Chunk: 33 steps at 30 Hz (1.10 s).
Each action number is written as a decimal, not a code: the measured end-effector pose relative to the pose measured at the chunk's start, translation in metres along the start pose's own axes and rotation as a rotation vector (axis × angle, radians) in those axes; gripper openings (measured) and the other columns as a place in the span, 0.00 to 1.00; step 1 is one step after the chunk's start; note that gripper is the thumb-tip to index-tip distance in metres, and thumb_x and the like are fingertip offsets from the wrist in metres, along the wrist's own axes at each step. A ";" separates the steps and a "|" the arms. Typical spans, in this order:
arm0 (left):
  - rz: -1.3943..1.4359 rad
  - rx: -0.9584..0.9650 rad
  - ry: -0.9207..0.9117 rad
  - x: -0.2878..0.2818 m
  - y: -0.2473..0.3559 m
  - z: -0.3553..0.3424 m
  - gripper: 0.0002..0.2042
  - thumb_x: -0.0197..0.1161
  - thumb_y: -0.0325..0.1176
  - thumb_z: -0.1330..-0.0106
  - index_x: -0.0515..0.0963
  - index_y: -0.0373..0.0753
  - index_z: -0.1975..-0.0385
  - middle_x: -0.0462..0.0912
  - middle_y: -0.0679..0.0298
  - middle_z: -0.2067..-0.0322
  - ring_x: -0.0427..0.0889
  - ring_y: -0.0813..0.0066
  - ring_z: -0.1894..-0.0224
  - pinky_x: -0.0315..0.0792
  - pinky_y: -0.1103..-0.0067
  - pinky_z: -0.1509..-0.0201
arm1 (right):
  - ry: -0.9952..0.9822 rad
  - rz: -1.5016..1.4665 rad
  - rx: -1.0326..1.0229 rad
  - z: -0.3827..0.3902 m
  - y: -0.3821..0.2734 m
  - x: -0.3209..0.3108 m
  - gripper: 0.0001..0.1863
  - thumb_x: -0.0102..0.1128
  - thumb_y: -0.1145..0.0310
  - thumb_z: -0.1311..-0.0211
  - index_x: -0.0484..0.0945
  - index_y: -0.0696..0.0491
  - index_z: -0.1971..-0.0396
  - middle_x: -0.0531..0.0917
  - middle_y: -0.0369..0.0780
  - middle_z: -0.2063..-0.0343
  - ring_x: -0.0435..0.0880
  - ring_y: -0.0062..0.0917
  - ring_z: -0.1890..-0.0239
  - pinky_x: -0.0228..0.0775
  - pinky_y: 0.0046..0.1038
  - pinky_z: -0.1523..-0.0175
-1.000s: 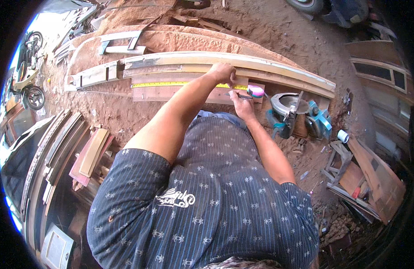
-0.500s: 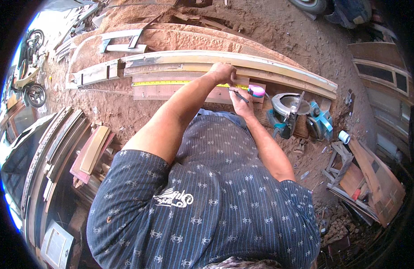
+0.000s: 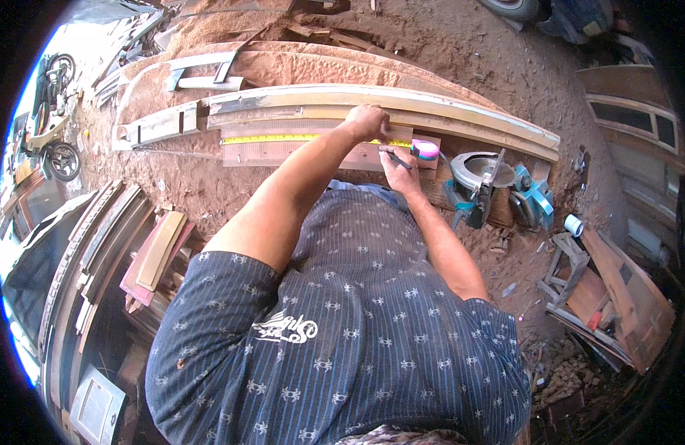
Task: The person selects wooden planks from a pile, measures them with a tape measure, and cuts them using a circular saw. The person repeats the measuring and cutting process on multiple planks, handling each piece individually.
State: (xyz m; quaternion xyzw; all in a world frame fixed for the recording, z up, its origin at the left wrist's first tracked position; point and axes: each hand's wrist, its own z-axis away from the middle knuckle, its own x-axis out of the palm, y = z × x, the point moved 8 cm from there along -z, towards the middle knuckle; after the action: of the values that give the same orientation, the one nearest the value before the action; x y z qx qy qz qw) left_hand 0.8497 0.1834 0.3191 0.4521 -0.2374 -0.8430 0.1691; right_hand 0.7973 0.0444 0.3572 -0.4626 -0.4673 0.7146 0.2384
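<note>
A tape measure (image 3: 425, 150) with a pink and blue case lies at the right end of a thin, light brown board (image 3: 283, 156). Its yellow blade runs leftward along the board and passes under my left forearm. My left hand (image 3: 368, 122) is curled over the blade near the case, its fingertips partly hidden, and seems to pinch it against the board. Just nearer to me, my right hand (image 3: 402, 172) grips a dark pencil-like marker (image 3: 394, 158), its tip close to the blade.
Long wooden beams (image 3: 298, 99) lie just beyond the board, with sawdust (image 3: 313, 63) behind. A teal circular saw (image 3: 480, 182) stands to the right of my hands. Stacked planks (image 3: 97, 245) are on the left; wooden frames (image 3: 610, 297) and a white roll (image 3: 573, 225) are at right.
</note>
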 end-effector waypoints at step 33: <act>0.045 0.207 0.145 -0.062 -0.049 0.166 0.16 0.57 0.33 0.32 0.72 0.45 0.45 0.84 0.52 0.56 0.84 0.48 0.53 0.79 0.59 0.53 | -0.455 0.495 0.306 -0.036 -0.124 -0.030 0.29 0.79 0.58 0.54 0.83 0.52 0.51 0.86 0.47 0.55 0.86 0.37 0.52 0.76 0.35 0.46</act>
State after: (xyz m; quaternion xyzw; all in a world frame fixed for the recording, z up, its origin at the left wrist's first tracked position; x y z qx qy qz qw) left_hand 0.7395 0.2961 0.4141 0.5215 -0.3204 -0.7750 0.1572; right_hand 0.8313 0.0928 0.4758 -0.3500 -0.2702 0.8968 0.0146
